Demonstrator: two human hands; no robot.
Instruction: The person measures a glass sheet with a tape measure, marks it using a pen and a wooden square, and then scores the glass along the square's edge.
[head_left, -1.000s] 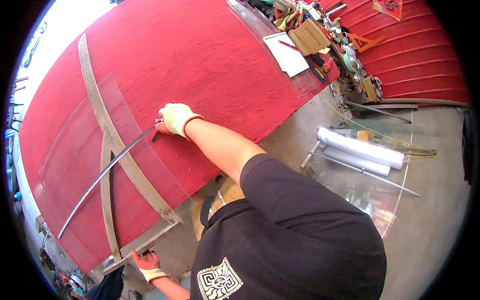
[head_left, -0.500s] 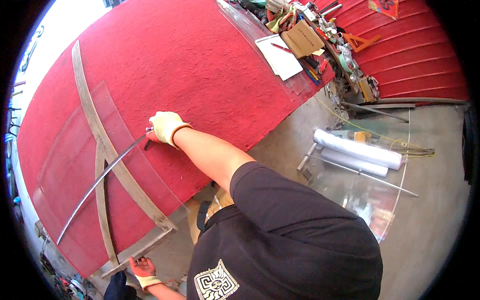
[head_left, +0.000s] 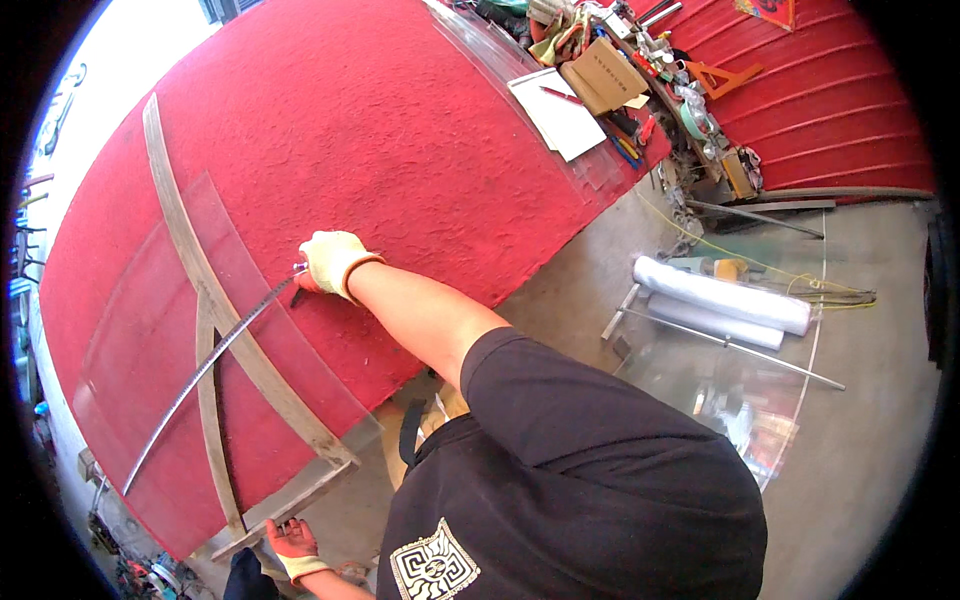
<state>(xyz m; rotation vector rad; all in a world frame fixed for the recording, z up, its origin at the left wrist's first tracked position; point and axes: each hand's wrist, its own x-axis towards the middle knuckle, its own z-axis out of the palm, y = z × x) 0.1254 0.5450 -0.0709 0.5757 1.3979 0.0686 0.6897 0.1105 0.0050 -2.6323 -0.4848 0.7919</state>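
Single head-worn fisheye view, looking steeply down over the person's shoulder at the red felt-covered table (head_left: 400, 130) and the concrete floor (head_left: 860, 400) at its right; close range.

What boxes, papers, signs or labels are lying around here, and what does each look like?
Cardboard box: far end of the red table, flat, brown, with dark print.
White paper sheet: beside the box, rectangular, a red pen on it.
Red diamond sign: on the red shutter at the top, dark character, partly cut off.
Plastic-wrapped rolls: on the floor, long, whitish.
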